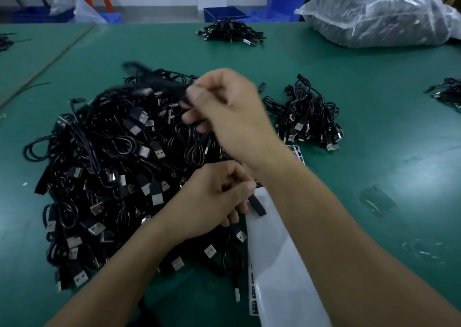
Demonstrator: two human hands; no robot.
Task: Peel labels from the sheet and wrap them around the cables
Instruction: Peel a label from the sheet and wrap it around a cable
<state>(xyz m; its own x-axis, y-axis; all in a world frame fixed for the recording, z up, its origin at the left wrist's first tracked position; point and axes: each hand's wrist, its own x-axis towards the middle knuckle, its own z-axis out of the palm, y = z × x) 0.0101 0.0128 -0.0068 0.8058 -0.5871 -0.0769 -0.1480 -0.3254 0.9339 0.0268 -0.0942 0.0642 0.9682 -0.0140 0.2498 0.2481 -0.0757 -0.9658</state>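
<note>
A: Where's our label sheet (279, 264)?

B: Closest to us, flat on the green table (374, 90), partly under our right forearm. Its long axis runs near-to-far, with the far end leaning slightly left. White glossy backing, mostly bare. The small dark-printed labels (253, 294) line the left edge at the near end.

A: Hands?

B: Our left hand (214, 202) sits at the sheet's far-left corner, fingers curled. Thumb and forefinger pinch a black cable end (258, 205) that pokes out over the backing. Our right hand (232, 117) is farther out, raised over the main cable pile (112, 172) and motion-blurred. Its fingertips pinch a black cable (159, 82) that trails up-left. We can't tell if both hands hold the same cable.

A: So which hand peels?

B: The labels lie toward us, just right of the left wrist. The left hand is nearer but occupied. We judge that the right hand has to come back across the sheet.

A: Beyond that?

B: There's a smaller pile (309, 117) to the right and a far pile (229, 32) at the table's back. A clear plastic bag (386, 15) of more cables sits far right.
</note>
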